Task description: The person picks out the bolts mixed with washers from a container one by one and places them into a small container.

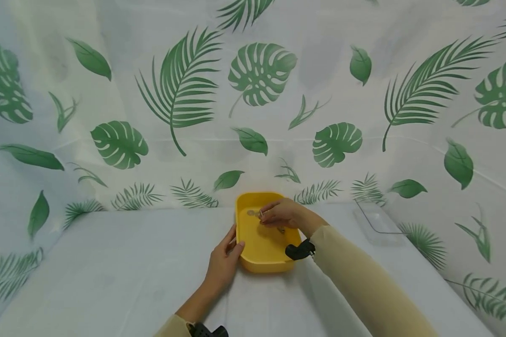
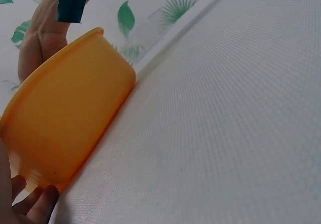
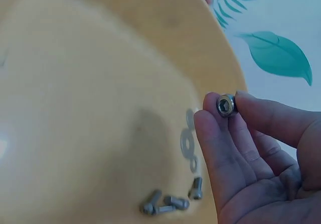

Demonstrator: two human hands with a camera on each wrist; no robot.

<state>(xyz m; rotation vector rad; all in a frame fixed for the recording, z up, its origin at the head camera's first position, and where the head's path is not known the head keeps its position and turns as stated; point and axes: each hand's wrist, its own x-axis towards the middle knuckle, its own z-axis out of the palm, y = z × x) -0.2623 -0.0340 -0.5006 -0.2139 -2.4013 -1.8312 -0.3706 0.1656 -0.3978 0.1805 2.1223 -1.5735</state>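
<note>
A yellow plastic bin (image 1: 265,267) stands on the white table. My left hand (image 1: 224,262) holds its left wall, with the thumb at the rim and the fingertips (image 2: 45,201) against the outside near the base. Over the bin, my right hand (image 1: 282,213) pinches a small metal socket head screw (image 3: 226,105) between thumb and fingers, its hex recess facing the right wrist camera. Most of its shank is hidden by the fingers. On the bin floor lie several flat washers (image 3: 187,143) and several more screws (image 3: 176,202).
A clear plastic box (image 1: 379,229) is at the table's right side. White cloth with green leaves (image 1: 261,75) hangs behind the table and along its sides. The white tabletop (image 1: 109,271) extends left of the bin.
</note>
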